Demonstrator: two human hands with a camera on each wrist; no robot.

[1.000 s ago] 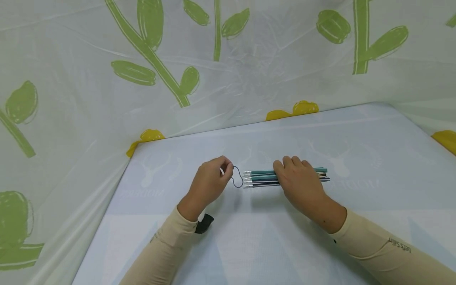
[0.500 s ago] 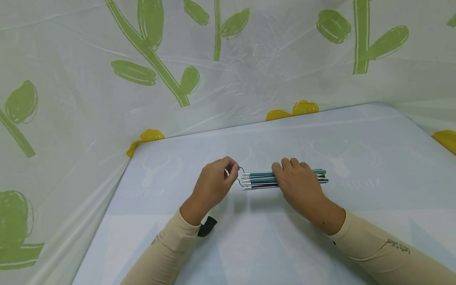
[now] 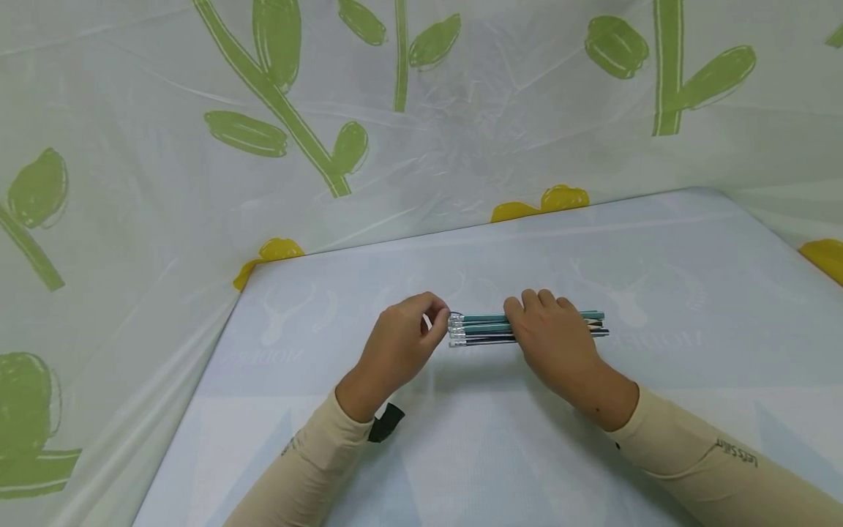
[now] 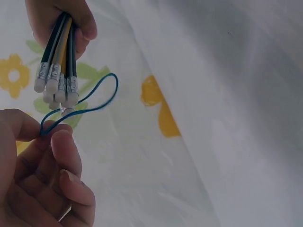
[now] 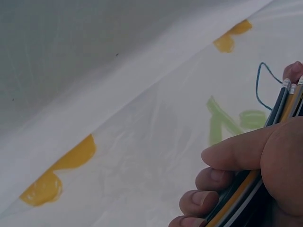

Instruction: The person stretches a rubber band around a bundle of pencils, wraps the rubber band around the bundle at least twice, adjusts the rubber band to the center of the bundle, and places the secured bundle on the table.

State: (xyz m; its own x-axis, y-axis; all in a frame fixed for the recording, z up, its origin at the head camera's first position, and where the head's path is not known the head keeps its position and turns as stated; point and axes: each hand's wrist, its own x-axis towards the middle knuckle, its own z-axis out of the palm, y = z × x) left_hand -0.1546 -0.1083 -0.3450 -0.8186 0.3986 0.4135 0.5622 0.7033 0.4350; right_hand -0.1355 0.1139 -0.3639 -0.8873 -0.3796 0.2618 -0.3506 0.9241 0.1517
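Observation:
A bundle of several pencils (image 3: 484,329), dark, teal and yellow-orange with white erasers in silvery ferrules, lies across the view with the eraser ends to the left. My right hand (image 3: 556,348) grips it from above, nearer the far ends, fingers curled round it. Left of the erasers, my left hand (image 3: 402,340) pinches a thin blue rubber band (image 4: 117,87) between thumb and fingers. In the left wrist view the band's loop hangs open beside and just below the eraser ends (image 4: 53,85). From the head, the left fingertips hide most of it.
Beneath the hands is a tabletop (image 3: 500,454) with a pale patterned cover. A white sheet (image 3: 487,110) with green leaves and yellow flowers hangs behind its back edge. A black strap piece (image 3: 387,423) shows under the left wrist.
My left hand has moved right with the rubber band, up to the pencils' eraser ends. The right hand and the pencils stay nearly in place.

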